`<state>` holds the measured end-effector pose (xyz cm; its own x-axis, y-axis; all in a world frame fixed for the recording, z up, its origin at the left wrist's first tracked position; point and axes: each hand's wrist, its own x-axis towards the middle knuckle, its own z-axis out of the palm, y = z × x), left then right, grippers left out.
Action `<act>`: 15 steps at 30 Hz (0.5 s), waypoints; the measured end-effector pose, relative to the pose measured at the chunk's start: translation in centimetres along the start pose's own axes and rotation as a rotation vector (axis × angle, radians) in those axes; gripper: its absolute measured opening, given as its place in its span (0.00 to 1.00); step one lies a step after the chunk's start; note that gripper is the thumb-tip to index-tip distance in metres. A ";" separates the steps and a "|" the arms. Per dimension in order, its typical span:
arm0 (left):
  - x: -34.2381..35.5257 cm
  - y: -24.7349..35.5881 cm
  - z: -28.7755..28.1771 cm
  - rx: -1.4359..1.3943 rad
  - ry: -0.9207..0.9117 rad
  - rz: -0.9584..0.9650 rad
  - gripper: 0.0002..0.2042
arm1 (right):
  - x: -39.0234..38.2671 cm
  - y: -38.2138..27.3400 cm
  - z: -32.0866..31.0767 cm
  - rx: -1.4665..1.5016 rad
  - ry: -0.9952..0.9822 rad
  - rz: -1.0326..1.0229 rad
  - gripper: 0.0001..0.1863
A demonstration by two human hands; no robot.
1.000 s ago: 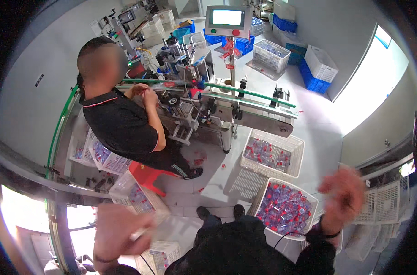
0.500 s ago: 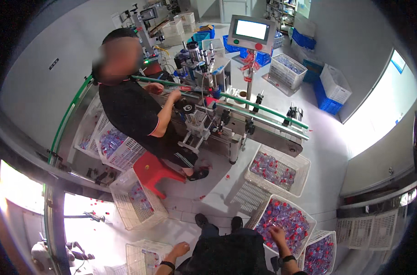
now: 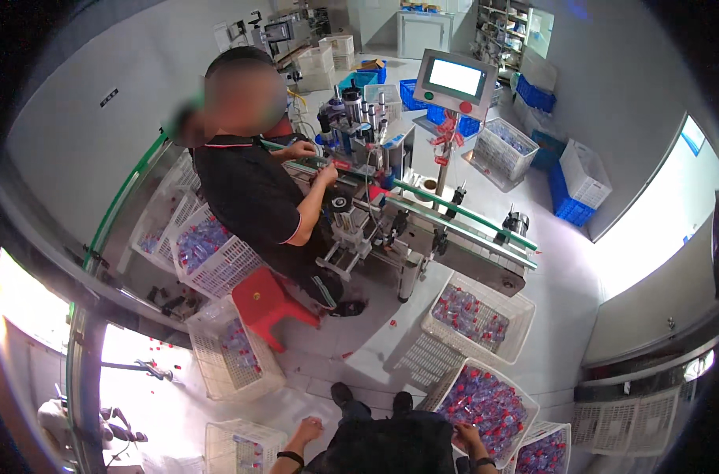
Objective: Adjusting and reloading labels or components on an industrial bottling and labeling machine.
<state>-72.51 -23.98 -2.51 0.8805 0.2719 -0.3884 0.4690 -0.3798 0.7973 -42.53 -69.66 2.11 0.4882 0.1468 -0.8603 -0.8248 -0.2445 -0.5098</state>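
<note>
My left hand (image 3: 310,429) is held out in front of my left side, away from the crates, its fingers curled closed. Whatever may be inside that grip is too small to make out. At the near left rim of a white crate (image 3: 531,414), my right hand (image 3: 467,434) has its fingers bent inward. What it grips, if anything, cannot be made out. Small clear bottles with red caps (image 3: 486,404) heap up in this crate, right beside my right hand. My feet point toward the conveyor ahead.
Another person (image 3: 253,186) stands at the conveyor machine (image 3: 355,213) with both hands on it. A red stool (image 3: 268,304) is behind them. More bottle crates stand ahead right (image 3: 513,304), at left (image 3: 217,367) and at near left (image 3: 237,442). A screen (image 3: 454,79) rises over the conveyor.
My right hand has drawn back from above the bottles to the crate's near left rim. My left hand stays about where it was. The whole view has shifted slightly.
</note>
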 end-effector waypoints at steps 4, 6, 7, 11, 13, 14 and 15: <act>4.1 4.2 -0.8 -0.579 0.061 -0.529 0.09 | 1.8 1.5 -3.8 0.106 0.003 -0.016 0.10; 4.7 6.7 -0.1 -0.570 0.161 -0.583 0.06 | 2.4 1.1 -5.2 -0.130 -0.046 -0.082 0.13; 5.0 7.4 0.4 -0.572 0.165 -0.586 0.06 | 2.5 0.7 -5.3 -0.134 -0.050 -0.081 0.13; 5.1 6.3 2.7 -0.371 0.120 -0.503 0.07 | 6.5 -2.3 -5.9 -0.258 -0.074 -0.124 0.15; 5.7 7.7 2.5 -0.432 0.062 -0.523 0.08 | 8.6 -3.7 -6.3 -0.671 0.004 -0.240 0.16; 6.6 8.0 2.0 0.110 -0.138 -0.212 0.08 | 8.3 -5.2 -5.9 -0.653 0.015 -0.229 0.16; 7.9 8.0 1.6 0.642 -0.337 0.128 0.09 | 6.9 -7.7 -4.7 -0.660 -0.023 -0.241 0.16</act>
<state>-61.72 -26.33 0.06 0.8560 -0.0572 -0.5137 0.2178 -0.8615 0.4588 -31.47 -71.29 0.06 0.6234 0.2880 -0.7269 -0.3458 -0.7323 -0.5867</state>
